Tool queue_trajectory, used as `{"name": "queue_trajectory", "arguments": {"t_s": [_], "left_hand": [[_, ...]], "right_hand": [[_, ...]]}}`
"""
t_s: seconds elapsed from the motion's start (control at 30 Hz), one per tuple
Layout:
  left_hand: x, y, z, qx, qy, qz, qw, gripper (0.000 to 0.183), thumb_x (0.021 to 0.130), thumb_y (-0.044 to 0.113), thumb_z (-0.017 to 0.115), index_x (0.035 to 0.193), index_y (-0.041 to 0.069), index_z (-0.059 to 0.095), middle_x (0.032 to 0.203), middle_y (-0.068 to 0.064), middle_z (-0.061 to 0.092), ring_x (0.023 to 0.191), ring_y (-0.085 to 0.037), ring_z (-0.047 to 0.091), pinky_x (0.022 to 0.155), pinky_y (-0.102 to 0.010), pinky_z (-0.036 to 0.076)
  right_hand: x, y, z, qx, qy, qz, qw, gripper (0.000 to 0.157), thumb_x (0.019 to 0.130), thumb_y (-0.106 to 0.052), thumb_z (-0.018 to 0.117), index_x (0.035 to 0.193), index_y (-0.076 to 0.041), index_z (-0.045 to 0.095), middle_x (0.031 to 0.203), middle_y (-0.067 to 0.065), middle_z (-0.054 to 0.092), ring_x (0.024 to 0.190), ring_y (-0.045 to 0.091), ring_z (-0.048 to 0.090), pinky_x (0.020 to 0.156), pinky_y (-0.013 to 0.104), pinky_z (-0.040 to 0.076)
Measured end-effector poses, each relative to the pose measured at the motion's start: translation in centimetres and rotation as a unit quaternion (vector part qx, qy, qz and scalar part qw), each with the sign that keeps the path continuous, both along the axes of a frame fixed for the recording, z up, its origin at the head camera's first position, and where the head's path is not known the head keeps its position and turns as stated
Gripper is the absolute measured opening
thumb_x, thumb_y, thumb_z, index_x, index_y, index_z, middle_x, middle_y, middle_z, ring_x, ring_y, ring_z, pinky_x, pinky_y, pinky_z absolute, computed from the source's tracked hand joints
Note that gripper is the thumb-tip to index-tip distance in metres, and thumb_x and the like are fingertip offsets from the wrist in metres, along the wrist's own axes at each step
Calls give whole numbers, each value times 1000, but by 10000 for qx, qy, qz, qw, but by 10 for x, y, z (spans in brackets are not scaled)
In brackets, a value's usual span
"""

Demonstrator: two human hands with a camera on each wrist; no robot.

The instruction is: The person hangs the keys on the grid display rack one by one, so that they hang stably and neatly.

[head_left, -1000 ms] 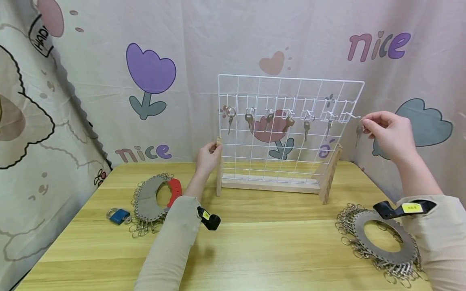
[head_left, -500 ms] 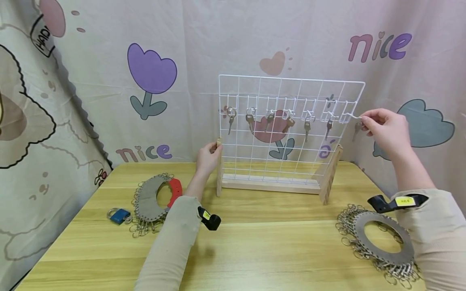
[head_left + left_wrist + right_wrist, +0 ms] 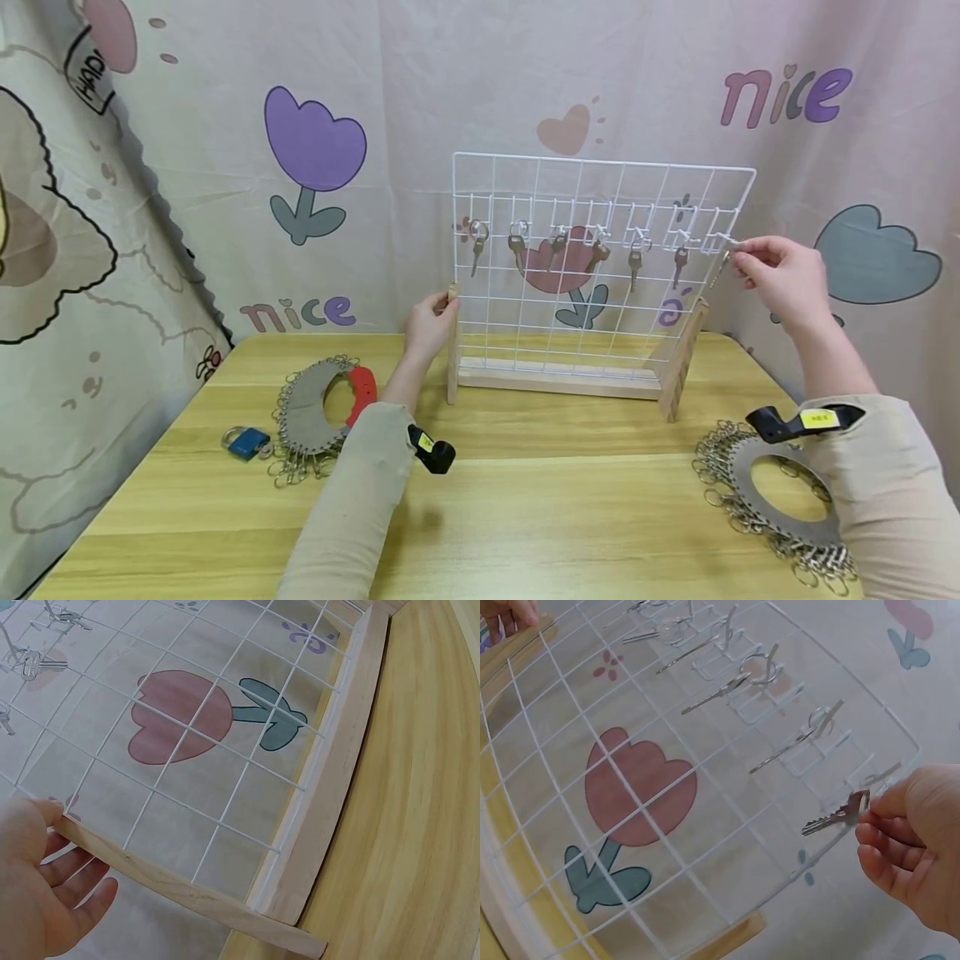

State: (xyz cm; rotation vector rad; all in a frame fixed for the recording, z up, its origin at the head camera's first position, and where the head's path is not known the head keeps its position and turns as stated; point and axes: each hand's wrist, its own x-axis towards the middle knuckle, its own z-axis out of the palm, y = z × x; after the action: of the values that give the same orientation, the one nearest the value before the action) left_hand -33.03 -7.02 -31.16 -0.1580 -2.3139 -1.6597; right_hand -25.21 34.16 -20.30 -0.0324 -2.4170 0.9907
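A white wire grid rack (image 3: 562,308) with a wooden stand stands upright at the table's back. My left hand (image 3: 429,329) grips the top of its left wooden side post (image 3: 187,889), thumb on one side and fingers on the other. At the rack's right end my right hand (image 3: 787,275) pinches a small silver key (image 3: 840,815) by its ring, which is at the outermost white hook (image 3: 723,242); whether the ring is fully over the hook is hidden by the fingers. Several other keys (image 3: 636,267) hang by rings from the remaining hooks.
On the left of the table (image 3: 525,517) lie a blue padlock (image 3: 247,443) and a grey ring plate (image 3: 303,412) with a red section and many small clasps. Another grey ring plate (image 3: 750,483) lies front right, partly under the right sleeve. A printed curtain (image 3: 420,83) hangs behind.
My right hand has moved left toward the rack, bringing the key from beside the outermost hook to the hook itself. The left hand stays on the wooden post.
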Motion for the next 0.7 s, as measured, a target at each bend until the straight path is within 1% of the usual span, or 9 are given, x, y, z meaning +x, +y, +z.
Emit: {"name": "queue_trajectory", "arguments": {"t_s": [0.13,0.3,0.37,0.4,0.53,0.6,0.7], "left_hand": [[2,-1,0,-50,-7,-36,10000,41,94,23,54,126,-3,54,121,-19,58,112,-29,54,93,-39,44],[4,-3,-1,-68,-85,-62,9999,41,95,21,54,126,-6,53,121,-21,57,113,-30,53,94,-38,43],[5,-4,-2,-70,-82,-71,9999,40,94,20,54,125,-7,53,120,-22,57,112,-30,54,93,-38,44],[5,-4,-2,-71,-85,-75,9999,40,94,20,54,125,-7,53,119,-22,58,111,-30,54,92,-38,44],[7,-6,-4,-99,-133,-90,9998,39,95,21,53,124,-5,54,118,-21,59,111,-30,54,93,-38,44],[10,-8,-5,-109,-196,-134,9997,39,95,22,53,124,-4,54,119,-20,58,111,-30,53,94,-39,43],[16,-11,-8,-194,-328,-233,9990,39,95,23,52,124,-2,55,119,-18,58,112,-29,52,95,-40,41]], "right_hand": [[-2,-1,-14,28,-128,50,9999,40,96,-30,48,118,3,53,90,-3,56,72,2,51,61,10,43],[-3,-9,-36,126,-333,204,9992,36,97,-23,48,116,7,54,97,14,59,69,-1,51,60,13,45],[-4,-14,-46,139,-407,301,9986,35,96,-20,49,115,9,54,101,21,59,69,-1,52,60,14,46],[-5,-17,-50,133,-445,349,9983,35,96,-20,49,114,9,54,101,23,59,69,0,52,59,14,46],[-9,-29,-66,308,-429,504,9973,32,95,-19,51,109,9,57,97,26,61,70,9,57,57,14,46],[-11,-36,-73,416,-346,580,9968,29,94,-16,52,106,9,59,93,26,63,69,13,59,56,15,46],[-14,-47,-85,549,-290,715,9955,24,92,-13,54,102,8,61,88,23,65,66,16,60,55,17,46]]}}
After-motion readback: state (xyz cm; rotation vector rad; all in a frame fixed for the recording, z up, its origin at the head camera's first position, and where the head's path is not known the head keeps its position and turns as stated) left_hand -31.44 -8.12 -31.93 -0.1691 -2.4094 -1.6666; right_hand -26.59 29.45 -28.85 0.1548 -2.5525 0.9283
